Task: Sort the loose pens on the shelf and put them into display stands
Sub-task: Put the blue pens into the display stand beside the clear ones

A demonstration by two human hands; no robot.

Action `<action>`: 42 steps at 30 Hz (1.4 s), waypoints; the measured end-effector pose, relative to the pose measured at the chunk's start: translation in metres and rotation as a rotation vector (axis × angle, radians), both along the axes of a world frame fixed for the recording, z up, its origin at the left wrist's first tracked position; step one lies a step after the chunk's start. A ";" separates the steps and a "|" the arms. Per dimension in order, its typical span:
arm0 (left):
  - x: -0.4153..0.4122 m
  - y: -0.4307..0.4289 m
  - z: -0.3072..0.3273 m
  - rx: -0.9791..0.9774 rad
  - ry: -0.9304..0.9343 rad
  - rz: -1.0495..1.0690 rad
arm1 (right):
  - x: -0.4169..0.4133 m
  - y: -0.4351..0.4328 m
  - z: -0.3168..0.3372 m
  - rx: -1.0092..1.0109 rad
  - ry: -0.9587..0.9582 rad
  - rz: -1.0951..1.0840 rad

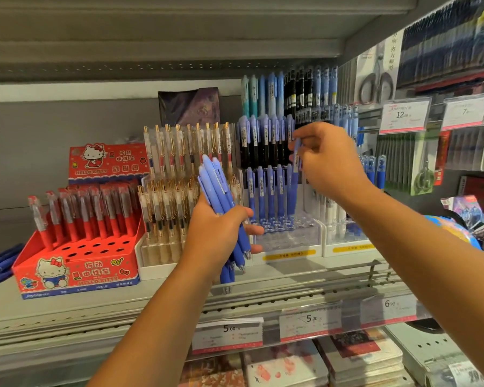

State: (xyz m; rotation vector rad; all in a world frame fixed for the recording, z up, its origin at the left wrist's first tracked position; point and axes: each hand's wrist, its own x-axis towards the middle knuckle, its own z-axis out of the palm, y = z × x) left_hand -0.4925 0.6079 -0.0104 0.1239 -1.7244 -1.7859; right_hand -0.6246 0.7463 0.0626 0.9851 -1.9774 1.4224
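My left grip is clenched round a bundle of blue pens, tips down over the shelf edge. My right grip pinches one pen at about 1 o'clock from the bundle, above the clear stand. I see two risks: the lowest pens in the fanned bundle could slide out and drop past the shelf lip at 6 o'clock, and the single pen, lowered at a tilt, could miss a free hole or knock its neighbours.

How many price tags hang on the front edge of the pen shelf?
3: left tag, middle tag, right tag, side by side; the right arm may hide more.
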 end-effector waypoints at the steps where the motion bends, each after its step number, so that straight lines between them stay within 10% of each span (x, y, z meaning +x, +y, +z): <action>1: 0.000 0.000 0.000 -0.005 -0.004 -0.001 | -0.002 0.000 -0.002 0.038 0.071 -0.067; 18: 0.003 0.004 0.003 -0.031 -0.014 0.004 | -0.017 -0.008 -0.007 0.226 0.141 -0.226; 31: 0.002 0.004 0.002 -0.029 -0.018 0.019 | -0.002 -0.012 -0.005 0.784 0.369 -0.516; 42: 0.001 0.002 0.001 -0.033 -0.015 -0.036 | -0.012 -0.011 -0.012 0.767 0.262 -0.474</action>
